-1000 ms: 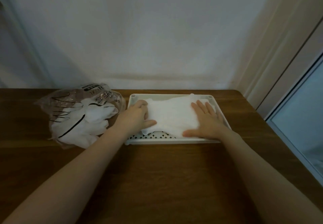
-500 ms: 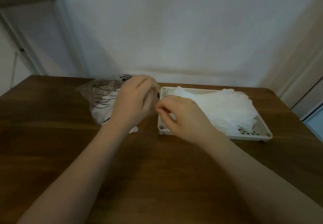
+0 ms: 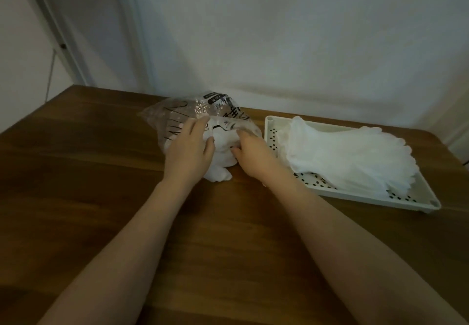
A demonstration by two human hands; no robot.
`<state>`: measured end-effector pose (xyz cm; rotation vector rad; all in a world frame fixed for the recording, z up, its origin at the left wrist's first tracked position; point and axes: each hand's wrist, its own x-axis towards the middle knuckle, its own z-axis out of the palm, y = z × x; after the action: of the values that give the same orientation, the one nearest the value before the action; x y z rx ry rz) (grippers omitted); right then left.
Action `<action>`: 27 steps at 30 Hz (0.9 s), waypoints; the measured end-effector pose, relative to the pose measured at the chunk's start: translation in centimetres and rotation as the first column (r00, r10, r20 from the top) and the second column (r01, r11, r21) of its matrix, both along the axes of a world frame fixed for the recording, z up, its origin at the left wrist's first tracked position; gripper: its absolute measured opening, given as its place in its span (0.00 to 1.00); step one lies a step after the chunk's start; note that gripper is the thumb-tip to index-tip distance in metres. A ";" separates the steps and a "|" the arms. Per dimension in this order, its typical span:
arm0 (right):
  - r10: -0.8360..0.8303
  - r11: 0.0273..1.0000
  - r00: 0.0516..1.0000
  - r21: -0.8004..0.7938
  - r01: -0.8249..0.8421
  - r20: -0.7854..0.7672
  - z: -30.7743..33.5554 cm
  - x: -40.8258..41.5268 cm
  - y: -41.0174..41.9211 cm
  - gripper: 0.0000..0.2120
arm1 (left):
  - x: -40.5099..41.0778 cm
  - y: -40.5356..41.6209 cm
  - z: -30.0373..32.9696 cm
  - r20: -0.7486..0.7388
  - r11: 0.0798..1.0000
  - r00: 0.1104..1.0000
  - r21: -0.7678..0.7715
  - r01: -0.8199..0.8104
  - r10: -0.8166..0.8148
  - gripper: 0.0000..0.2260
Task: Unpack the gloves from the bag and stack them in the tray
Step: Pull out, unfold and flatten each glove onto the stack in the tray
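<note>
At a brown wooden table (image 3: 101, 197) set against a pale wall (image 3: 279, 32), I have both bare hands at the crinkled clear plastic bag with black printing (image 3: 177, 114), which lies near the table's far edge, just left of the tray. My left hand (image 3: 189, 152) rests palm-down on the bag's near side, fingers fairly straight and spread over the plastic, the thumb touching the white fabric gloves (image 3: 220, 169) that bulge from the bag's open end onto the wood. My right hand (image 3: 250, 153) reaches into that opening from the right, its fingers tucked under the plastic flap against the white fabric; I cannot tell whether they have actually closed on a glove. Just beside the bag to the right sits the shallow cream plastic tray with a perforated floor (image 3: 355, 196), holding a flat stack of white gloves (image 3: 350, 157), their fingertips pointing toward the tray's right end.
</note>
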<state>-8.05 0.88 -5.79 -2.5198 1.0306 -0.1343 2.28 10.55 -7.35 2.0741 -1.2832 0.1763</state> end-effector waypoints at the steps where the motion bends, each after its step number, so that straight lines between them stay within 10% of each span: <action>1: 0.002 1.000 0.999 -0.023 -0.003 -0.037 0.2 -0.1 0.0 0.24 | -0.1 -0.2 0.0 -0.011 1.000 1.000 0.008 0.006 -0.006 0.20; 10: -0.050 0.976 0.983 -0.199 0.085 0.177 -2.1 1.2 -0.4 0.08 | -0.4 0.0 -1.2 -0.064 0.998 0.998 0.060 -0.006 0.009 0.31; 15: -0.184 0.968 0.719 0.251 0.014 0.670 -1.6 -0.6 -0.4 0.04 | -0.5 0.2 -1.0 0.024 0.983 1.000 0.181 -0.012 0.008 0.32; 20: -0.352 0.801 0.580 0.558 -0.220 0.734 -0.4 -2.1 -0.6 0.10 | -0.5 0.2 -1.1 0.120 0.971 0.992 0.237 0.019 -0.049 0.12; 27: -0.714 0.367 0.291 0.695 -0.618 0.637 1.6 -3.0 -1.3 0.11 | 0.0 0.1 -1.4 0.122 0.975 0.990 0.199 -0.098 0.075 0.12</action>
<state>-11.02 -0.41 -4.20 -0.7614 0.3271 -0.7727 2.28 10.63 -8.76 2.3268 -1.3267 0.2124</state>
